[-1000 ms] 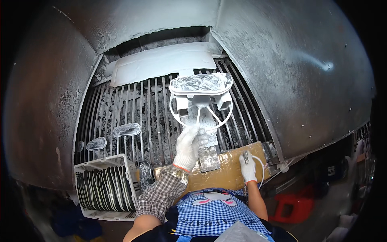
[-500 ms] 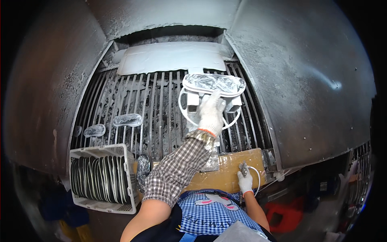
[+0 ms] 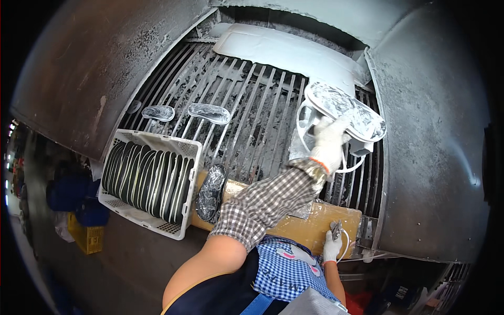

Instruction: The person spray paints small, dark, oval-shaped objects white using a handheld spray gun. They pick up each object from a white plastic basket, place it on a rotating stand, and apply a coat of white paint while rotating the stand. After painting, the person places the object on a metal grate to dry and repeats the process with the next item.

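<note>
My left hand [image 3: 329,143], in a whitish glove, closes on the near edge of a shoe sole [image 3: 344,111]. This sole has a white rim and clear film over its top. Beneath it is a stand [image 3: 361,148] of white square tubes with a white ring around it. At the front right, my gloved right hand [image 3: 332,245] is wrapped around a small metal spray gun [image 3: 336,229] with a white hose. The gun is over the brown cardboard [image 3: 315,223], well apart from the sole. The left palm and some fingertips are hidden.
At left a white plastic crate [image 3: 195,157] holds several dark soles with pale edges. A film-wrapped sole [image 3: 210,194] lies beside it. Two smaller film-covered pads [image 3: 209,113] stand over the metal grate [image 3: 252,113]. Dark metal walls [image 3: 436,126] enclose both sides; a white sheet [image 3: 278,50] lies at the back.
The view has tilted and swung left, so the booth appears shifted right. My left hand stays at the sole, fingers now farther around its near edge. The right hand still holds the spray gun.
</note>
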The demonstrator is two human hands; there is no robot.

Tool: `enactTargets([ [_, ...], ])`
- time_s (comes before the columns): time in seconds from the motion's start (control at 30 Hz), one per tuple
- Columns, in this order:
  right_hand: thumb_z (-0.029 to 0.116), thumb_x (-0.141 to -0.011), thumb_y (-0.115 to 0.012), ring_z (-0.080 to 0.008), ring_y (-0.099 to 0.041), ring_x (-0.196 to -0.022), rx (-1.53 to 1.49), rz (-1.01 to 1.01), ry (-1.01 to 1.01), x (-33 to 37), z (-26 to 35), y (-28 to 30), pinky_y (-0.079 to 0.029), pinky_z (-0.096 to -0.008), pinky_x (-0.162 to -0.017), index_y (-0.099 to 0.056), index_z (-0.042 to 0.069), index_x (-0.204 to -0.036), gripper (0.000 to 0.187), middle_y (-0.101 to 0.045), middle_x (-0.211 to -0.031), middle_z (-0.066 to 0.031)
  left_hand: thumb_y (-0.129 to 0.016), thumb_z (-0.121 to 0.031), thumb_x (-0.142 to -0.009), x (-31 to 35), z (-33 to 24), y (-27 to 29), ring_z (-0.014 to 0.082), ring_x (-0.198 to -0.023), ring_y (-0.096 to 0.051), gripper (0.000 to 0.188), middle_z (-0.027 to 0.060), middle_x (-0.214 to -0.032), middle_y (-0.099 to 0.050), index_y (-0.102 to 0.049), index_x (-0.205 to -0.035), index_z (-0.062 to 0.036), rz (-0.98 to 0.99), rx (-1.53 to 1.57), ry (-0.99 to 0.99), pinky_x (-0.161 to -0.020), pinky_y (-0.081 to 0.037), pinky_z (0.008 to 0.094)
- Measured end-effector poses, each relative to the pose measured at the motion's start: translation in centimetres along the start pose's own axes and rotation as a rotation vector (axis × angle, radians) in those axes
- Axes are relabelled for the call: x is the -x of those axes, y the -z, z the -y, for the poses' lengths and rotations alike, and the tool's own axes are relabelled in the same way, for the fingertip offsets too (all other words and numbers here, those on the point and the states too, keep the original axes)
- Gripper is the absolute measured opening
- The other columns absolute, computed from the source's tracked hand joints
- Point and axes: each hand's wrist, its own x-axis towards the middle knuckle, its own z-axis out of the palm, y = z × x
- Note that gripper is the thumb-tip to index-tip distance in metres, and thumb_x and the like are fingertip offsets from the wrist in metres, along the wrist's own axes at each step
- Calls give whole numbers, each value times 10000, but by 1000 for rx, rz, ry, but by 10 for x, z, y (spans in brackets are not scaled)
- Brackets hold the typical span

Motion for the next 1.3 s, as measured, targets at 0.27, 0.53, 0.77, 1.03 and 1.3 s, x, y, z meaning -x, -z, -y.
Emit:
enactTargets([
  [0.27, -10, -1006, -595, -248, -596, -1381, -44, -29, -76, 24, 45, -12, -411, -344, -1178, -460, -22, -1589, 599, -595, -1547, -128, -706, -110, -1017, 25, -100, 119, 281, -1191, -699, 309, 158, -1256, -725, -685, -1291, 31, 18, -763, -862, -1017, -610, 469],
  [0.53, -25, -996, -583, -243, -551, -1437, -46, -22, 106, 13, 19, -11, -371, -343, -1215, -457, -40, -1583, 601, -583, -1560, -149, -662, -29, -996, -46, -89, 280, 295, -1122, -736, 287, 183, -1256, -714, -641, -1272, 47, -337, -5, -223, -925, -649, 430],
  [0.77, -38, -1004, -571, -249, -538, -1455, -56, -19, 117, 12, 15, -9, -350, -351, -1234, -436, -41, -1598, 609, -565, -1580, -157, -567, -70, -1034, -57, -1, 355, 334, -1151, -734, 314, 207, -1259, -723, -610, -1324, 41, -558, -22, 93, -966, -648, 456],
  [1.03, -61, -1012, -547, -251, -508, -1479, -47, 9, 110, 8, 15, -9, -324, -360, -1257, -423, -51, -1603, 604, -543, -1596, -156, -635, -194, -1030, -114, -30, 371, 284, -1163, -698, 371, 181, -1327, -699, -615, -1361, -28, -313, -191, 10, -880, -586, 382],
  [1.3, -48, -1029, -535, -254, -489, -1497, 20, 24, 73, 9, 9, -6, -319, -365, -1263, -384, -43, -1630, 620, -509, -1629, -167, -773, -134, -936, -35, -25, 327, 190, -860, -692, 365, 69, -1039, -728, -665, -1269, -33, -245, -488, 121, -724, -574, 333],
])
